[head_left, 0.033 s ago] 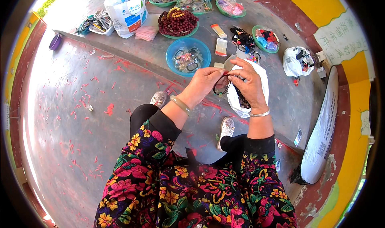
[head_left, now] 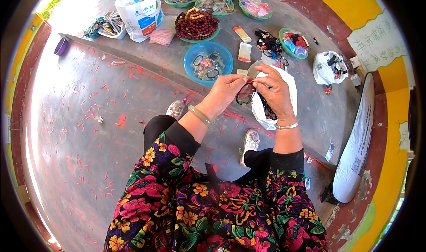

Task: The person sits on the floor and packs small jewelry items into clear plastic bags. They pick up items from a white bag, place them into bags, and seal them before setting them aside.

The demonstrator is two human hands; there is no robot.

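My left hand [head_left: 225, 93] and my right hand [head_left: 276, 96] meet in front of me, thumbs and fingertips pinched together. Between them hangs a dark cord bracelet [head_left: 243, 103], a thin loop with something small and greenish at its lower end. Both hands grip its top, where a bit of red shows at the fingertips. Under my right hand stands an open white bag [head_left: 290, 87] with dark cords [head_left: 268, 111] inside, partly covered by the hand. Just beyond my left hand sits a blue bowl [head_left: 187, 66] holding dark loops and clear plastic packets.
On the raised grey step are maroon bead strings [head_left: 197, 26], pink strips [head_left: 162, 37], a white printed bag [head_left: 141, 14], small boxes [head_left: 244, 52] and several bowls of packets. Another white bag [head_left: 323, 70] is at right. Red scraps [head_left: 121, 121] litter the floor.
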